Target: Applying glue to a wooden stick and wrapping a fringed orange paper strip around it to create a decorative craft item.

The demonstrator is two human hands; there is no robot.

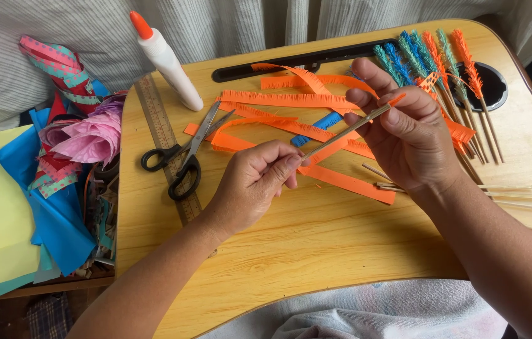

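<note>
Pinching a thin wooden skewer at both ends, hands: left low, right at orange-tipped top.

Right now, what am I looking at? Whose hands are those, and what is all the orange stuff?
This one picture comes from a camera worn on a person's head, looking down at their own two hands over a wooden lap tray. The left hand pinches the lower end of a thin wooden stick. The right hand holds the top end, where an orange paper strip meets it. On the tray lie more fringed orange strips, black scissors, a ruler, a glue bottle and finished sticks wrapped in orange and blue fringe. Coloured papers sit beside the tray.
</note>
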